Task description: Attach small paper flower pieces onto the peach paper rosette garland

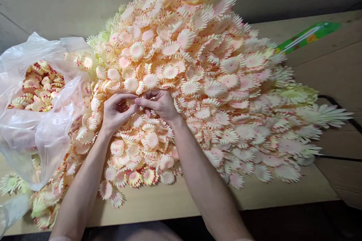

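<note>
A large heap of pale pink and cream artificial flower petal pieces (229, 66) spreads before me, many with frilled, red-tipped edges. At the heap's left-centre, my left hand (116, 112) is closed, thumb and forefinger curved toward each other in a pinch. Close against it, my right hand (160, 104) is also closed, its thumb pointing left and its fingers bent. The fingertips of both hands come together just over the petal pieces. Whatever lies between them is too small or hidden to make out.
On the left sits a translucent plastic bag (53, 131) with redder petal pieces (42, 83) inside. A green package (313, 34) lies at the right back. The wooden table (152, 205) shows along the front, and a clear plastic item (14, 211) stands at the lower left.
</note>
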Motion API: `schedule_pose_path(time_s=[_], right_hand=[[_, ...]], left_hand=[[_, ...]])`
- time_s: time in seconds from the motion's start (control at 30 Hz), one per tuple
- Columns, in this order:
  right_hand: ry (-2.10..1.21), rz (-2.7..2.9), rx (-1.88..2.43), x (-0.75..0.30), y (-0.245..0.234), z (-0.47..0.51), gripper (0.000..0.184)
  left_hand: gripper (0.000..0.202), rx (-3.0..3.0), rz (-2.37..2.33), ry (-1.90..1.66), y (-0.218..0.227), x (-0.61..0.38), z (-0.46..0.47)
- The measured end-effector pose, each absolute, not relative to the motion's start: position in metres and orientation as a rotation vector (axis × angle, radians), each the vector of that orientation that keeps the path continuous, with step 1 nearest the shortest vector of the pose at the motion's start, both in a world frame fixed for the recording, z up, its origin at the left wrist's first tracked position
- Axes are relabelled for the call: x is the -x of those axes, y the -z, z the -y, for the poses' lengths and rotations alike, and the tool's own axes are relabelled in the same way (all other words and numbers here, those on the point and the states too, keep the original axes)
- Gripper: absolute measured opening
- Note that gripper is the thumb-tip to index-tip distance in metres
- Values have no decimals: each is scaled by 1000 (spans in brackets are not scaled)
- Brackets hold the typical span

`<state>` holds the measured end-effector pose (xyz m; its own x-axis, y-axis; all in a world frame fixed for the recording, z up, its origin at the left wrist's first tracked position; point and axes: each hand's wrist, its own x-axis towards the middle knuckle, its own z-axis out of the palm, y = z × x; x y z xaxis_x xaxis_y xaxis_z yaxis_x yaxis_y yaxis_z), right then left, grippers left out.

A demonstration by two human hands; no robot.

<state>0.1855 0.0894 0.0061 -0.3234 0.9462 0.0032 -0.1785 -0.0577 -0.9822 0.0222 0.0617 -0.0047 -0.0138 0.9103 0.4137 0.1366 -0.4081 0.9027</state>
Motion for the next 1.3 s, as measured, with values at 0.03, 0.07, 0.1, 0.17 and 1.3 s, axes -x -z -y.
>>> schedule_pose_path(time_s=[0.03,0.07,0.1,0.17,1.3], right_hand=[[-1564,1270,898,-186,-6,-90,30],[-1576,1241,891,-187,-7,-90,30],[-1588,1208,891,-187,-7,-90,30],[-1619,1146,904,-187,-6,-91,32],[-1635,1095,785,-191,-6,-94,34]], left_hand=[[27,-1569,-1069,-1466,3,-22,-61],[30,-1535,-1023,-1446,1,-21,-61],[32,-1503,-975,-1426,-1,-21,-60],[33,-1451,-874,-1381,-3,-19,-58],[48,-1343,-985,-1526,6,-22,-65]])
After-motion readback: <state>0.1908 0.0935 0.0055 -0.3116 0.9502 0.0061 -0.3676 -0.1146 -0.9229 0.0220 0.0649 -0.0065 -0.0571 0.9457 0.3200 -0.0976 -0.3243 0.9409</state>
